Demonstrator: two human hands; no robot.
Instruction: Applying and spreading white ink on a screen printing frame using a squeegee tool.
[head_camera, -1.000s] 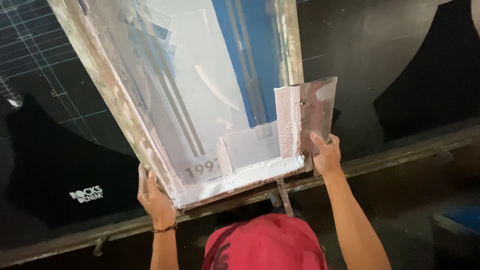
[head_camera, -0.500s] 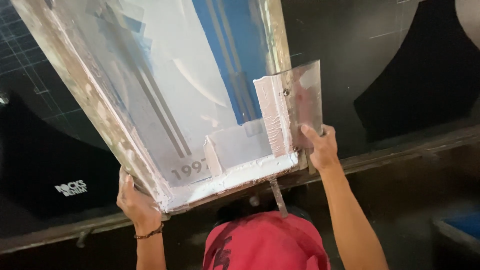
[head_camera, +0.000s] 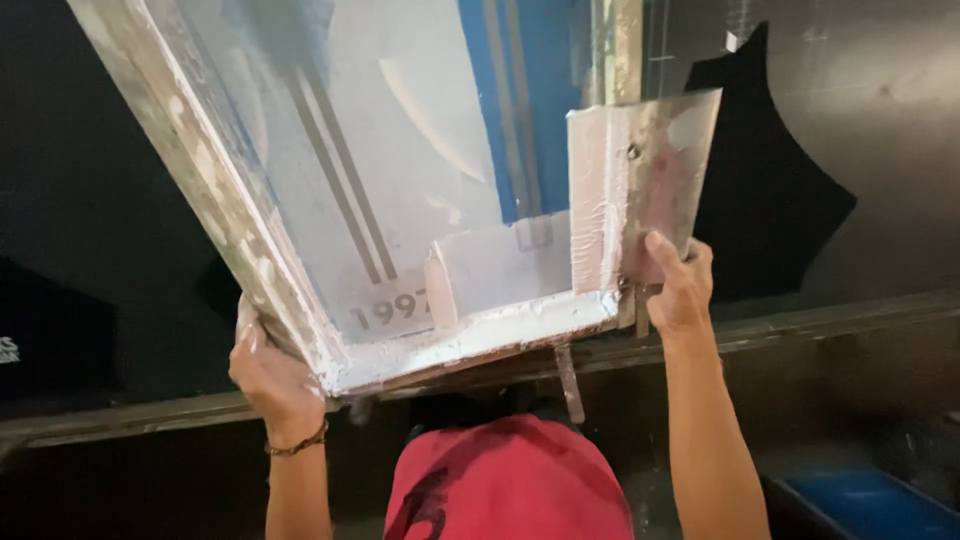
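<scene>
Nearest to me is one red cap. My left hand grasps the lower corner of one printing screen frame, tilted up over the dark counter. My right hand clenches one metal scraper against the frame's other corner. I think the blade must stay flat and steady, so the white ink collects evenly along the bottom edge.

screen-printing workshop. evidence: large wooden-framed mesh printing screen smeared with white ink fills centre and upper left; ink-coated flat metal scraper blade at right centre; black cut fabric piece on dark print table, upper right.
</scene>
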